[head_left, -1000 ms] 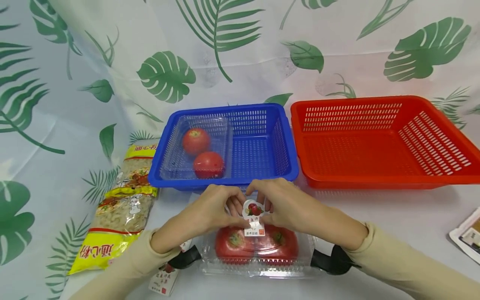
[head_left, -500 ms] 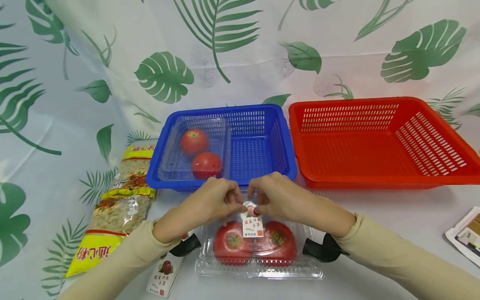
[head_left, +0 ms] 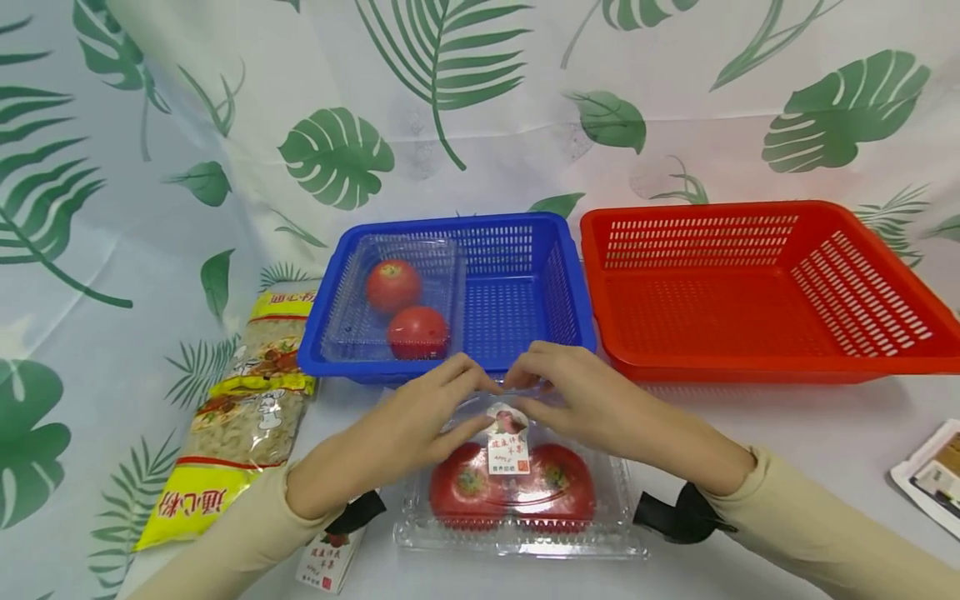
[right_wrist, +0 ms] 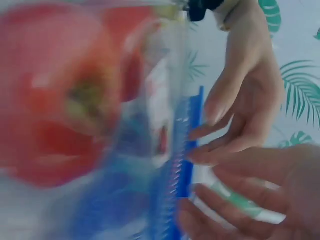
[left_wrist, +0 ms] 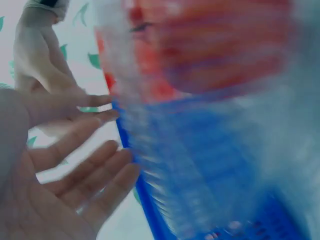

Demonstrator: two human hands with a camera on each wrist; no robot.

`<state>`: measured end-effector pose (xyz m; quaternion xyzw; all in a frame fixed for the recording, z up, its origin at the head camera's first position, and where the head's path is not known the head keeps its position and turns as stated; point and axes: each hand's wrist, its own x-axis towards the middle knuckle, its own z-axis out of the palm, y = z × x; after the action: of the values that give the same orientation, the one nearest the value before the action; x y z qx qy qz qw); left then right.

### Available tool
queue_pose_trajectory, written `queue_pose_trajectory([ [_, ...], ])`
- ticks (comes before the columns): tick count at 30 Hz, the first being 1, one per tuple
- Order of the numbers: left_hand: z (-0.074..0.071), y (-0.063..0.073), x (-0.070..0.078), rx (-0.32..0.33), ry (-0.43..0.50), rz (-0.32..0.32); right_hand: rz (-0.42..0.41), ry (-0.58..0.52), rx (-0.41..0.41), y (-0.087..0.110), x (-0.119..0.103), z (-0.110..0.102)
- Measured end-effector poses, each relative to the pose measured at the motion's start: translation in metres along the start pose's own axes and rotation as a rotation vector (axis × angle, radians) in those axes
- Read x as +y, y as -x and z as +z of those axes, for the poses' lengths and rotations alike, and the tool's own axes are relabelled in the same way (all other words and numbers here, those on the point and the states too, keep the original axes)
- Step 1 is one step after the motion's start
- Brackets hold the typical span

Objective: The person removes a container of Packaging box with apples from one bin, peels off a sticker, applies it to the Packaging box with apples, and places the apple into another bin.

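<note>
A clear plastic box (head_left: 622, 533) holding two red apples (head_left: 557, 492) sits in front of me. On its lid lies a white label (head_left: 508, 450) with a fruit picture on its rounded top. My left hand (head_left: 423, 417) reaches over the lid from the left, its thumb tip at the label's edge. From the other side, my right hand (head_left: 573, 400) has its thumb near the label's top. Both wrist views are blurred. There the left hand's fingers (left_wrist: 107, 185) and the right hand's fingers (right_wrist: 240, 200) look loosely extended beside the box, gripping nothing.
Behind the box stands a blue basket (head_left: 581, 333) containing another clear box (head_left: 457, 292) with two apples. A red basket (head_left: 712, 317) adjoins it at right. Pasta bags (head_left: 240, 433) lie left. More labels (head_left: 327, 567) lie front left, and a flat package (head_left: 933, 475) lies far right.
Both hands have loosened from pinching the label's top; the fingers have straightened and the left hand has flattened over the lid. The label stays on the lid.
</note>
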<state>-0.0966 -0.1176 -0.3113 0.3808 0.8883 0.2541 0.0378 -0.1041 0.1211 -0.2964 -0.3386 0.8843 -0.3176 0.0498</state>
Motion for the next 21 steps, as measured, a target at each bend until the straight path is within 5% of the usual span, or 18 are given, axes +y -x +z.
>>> queue_pose_trajectory([
  [6,0.008,0.018,-0.01,-0.083,-0.135,0.124,-0.15,0.041,0.048,0.028,0.017,0.014],
  [10,0.017,0.026,-0.019,-0.078,-0.177,0.17,-0.214,0.134,0.076,0.039,0.027,0.026],
  [21,0.025,0.034,-0.025,-0.059,-0.166,0.173,-0.165,0.175,0.045,0.052,0.041,0.038],
])
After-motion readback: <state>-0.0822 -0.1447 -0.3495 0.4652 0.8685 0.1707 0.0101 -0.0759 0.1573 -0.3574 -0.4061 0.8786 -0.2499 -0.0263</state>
